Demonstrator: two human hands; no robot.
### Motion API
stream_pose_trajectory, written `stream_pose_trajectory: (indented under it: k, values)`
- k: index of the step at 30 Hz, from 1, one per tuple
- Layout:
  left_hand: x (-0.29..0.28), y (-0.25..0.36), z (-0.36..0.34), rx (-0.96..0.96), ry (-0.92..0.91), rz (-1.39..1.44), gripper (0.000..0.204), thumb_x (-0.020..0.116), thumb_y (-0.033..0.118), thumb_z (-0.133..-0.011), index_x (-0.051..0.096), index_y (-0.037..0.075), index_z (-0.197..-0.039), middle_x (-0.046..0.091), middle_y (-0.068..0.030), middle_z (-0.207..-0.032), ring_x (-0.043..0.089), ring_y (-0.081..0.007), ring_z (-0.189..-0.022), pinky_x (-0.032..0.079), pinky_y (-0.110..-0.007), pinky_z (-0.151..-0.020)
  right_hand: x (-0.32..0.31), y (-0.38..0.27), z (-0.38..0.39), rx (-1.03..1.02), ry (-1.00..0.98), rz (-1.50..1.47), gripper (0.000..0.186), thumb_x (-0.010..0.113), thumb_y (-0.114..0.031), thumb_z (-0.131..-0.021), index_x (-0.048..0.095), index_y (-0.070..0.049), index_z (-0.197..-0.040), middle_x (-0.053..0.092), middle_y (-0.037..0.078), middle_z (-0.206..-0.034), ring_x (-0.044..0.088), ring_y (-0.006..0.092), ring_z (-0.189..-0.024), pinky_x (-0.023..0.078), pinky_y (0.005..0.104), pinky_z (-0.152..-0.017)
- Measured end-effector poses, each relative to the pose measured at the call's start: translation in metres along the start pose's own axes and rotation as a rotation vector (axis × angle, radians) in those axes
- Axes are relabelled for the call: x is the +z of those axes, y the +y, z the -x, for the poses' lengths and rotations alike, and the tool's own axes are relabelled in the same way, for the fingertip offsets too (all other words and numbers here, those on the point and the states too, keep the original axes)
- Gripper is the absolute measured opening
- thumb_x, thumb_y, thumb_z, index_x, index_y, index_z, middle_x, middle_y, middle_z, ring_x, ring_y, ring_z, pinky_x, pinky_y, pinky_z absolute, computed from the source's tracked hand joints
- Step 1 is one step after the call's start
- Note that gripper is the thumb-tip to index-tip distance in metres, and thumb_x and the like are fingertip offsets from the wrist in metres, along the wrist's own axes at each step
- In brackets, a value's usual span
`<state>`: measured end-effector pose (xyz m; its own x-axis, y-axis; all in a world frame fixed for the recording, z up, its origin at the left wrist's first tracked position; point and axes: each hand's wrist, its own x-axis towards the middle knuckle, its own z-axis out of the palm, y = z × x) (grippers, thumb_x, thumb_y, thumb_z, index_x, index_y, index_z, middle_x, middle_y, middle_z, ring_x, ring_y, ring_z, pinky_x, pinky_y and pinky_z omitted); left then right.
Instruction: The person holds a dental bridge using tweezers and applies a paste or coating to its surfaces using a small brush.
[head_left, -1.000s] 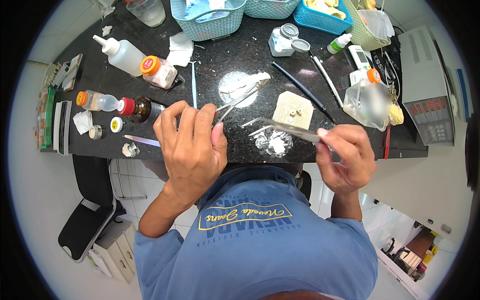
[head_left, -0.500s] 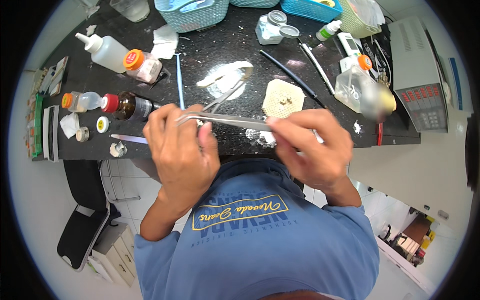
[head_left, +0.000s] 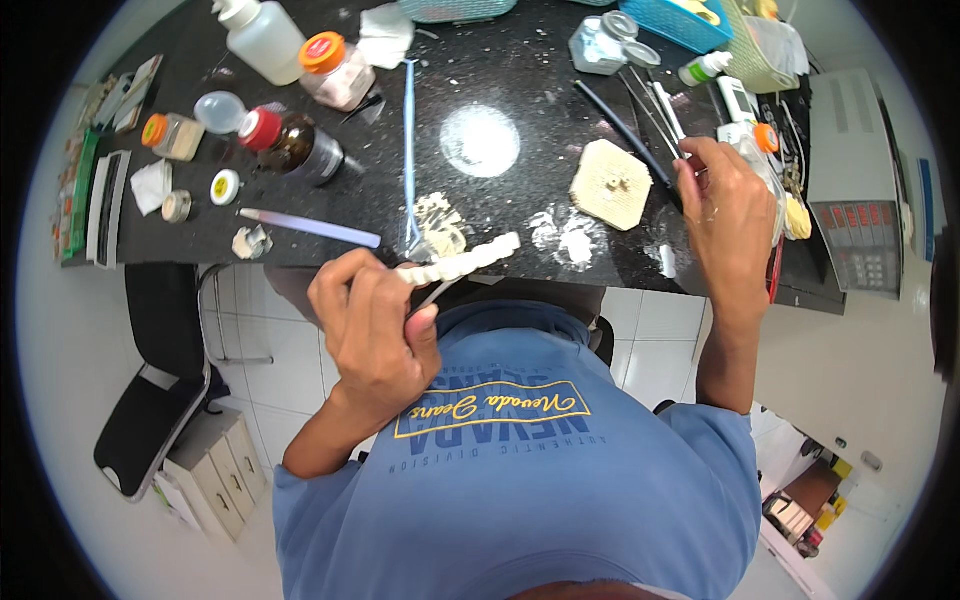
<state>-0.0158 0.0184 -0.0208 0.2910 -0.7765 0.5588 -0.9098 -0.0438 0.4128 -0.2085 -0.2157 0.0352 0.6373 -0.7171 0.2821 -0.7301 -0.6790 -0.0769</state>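
My left hand [head_left: 370, 330] grips a slim metal clamp [head_left: 438, 292] carrying a curved row of white tooth-like pieces [head_left: 465, 260], low over the front edge. My right hand [head_left: 728, 215] is closed on thin metal tweezers [head_left: 648, 108] at the right, beside a dark pen-like tool [head_left: 615, 125] and a white one. Between my hands lie a cream square pad [head_left: 610, 200] with small pieces on it and white powder smudges [head_left: 575, 245]. A light-blue slender tool [head_left: 409, 150] lies by cream crumbs [head_left: 440, 215] just behind my left hand.
Left on the black counter [head_left: 510, 80]: white squeeze bottle [head_left: 265, 45], orange-lidded jar [head_left: 335, 85], brown bottle [head_left: 300, 150], purple-handled tool [head_left: 315, 225]. Back right: baskets [head_left: 680, 20], open jar [head_left: 595, 50], clear container behind my right hand. A grey control unit [head_left: 855, 200] stands far right; a black chair [head_left: 160, 330] below left.
The tweezers in my right hand have swung from my left hand toward the back right. My left hand has dipped, and the white row is now low at the front edge.
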Motion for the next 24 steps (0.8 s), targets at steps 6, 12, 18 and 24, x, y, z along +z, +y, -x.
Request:
stream_pose_trajectory:
  k: [6, 12, 18, 24]
  values:
    - [0.005, -0.004, 0.005, 0.007, 0.030, -0.007, 0.028, 0.051, 0.024, -0.095, 0.059, -0.002, -0.091, 0.052, -0.0109, -0.079, 0.051, -0.0301, -0.083, 0.038, -0.041, -0.072, 0.012, -0.004, -0.018, -0.084, -0.038, 0.057, 0.011, 0.063, -0.005, -0.084, 0.060, -0.001, -0.094, 0.065, 0.016, -0.081, 0.064, 0.0357, -0.072, 0.048, 0.0435, -0.063]
    - [0.012, -0.022, 0.026, 0.013, 0.177, 0.025, 0.032, 0.045, 0.024, -0.098, 0.055, -0.002, -0.083, 0.055, -0.0101, -0.078, 0.048, -0.0306, -0.083, 0.040, -0.040, -0.071, -0.003, -0.033, -0.014, -0.115, 0.129, -0.083, 0.009, 0.066, -0.009, -0.085, 0.062, -0.004, -0.090, 0.066, 0.010, -0.076, 0.065, 0.0247, -0.064, 0.050, 0.0342, -0.058]
    - [0.012, -0.045, 0.048, -0.087, 0.229, -0.013, 0.035, 0.042, 0.026, -0.099, 0.055, -0.001, -0.082, 0.056, -0.0098, -0.078, 0.047, -0.0304, -0.085, 0.042, -0.040, -0.071, 0.005, -0.112, -0.049, -0.423, -0.148, -0.449, 0.013, 0.068, -0.015, -0.086, 0.067, -0.002, -0.089, 0.066, 0.005, -0.074, 0.062, 0.0097, -0.062, 0.047, 0.0226, -0.054]
    - [0.016, -0.059, 0.064, -0.009, 0.162, 0.035, 0.028, 0.050, 0.026, -0.095, 0.057, 0.001, -0.085, 0.057, -0.0079, -0.080, 0.048, -0.0301, -0.090, 0.041, -0.038, -0.071, 0.054, -0.137, -0.081, -0.647, 0.026, -0.355, 0.040, 0.073, -0.027, -0.080, 0.054, 0.004, -0.062, 0.055, 0.025, -0.055, 0.060, 0.0410, -0.054, 0.047, 0.0445, -0.051]
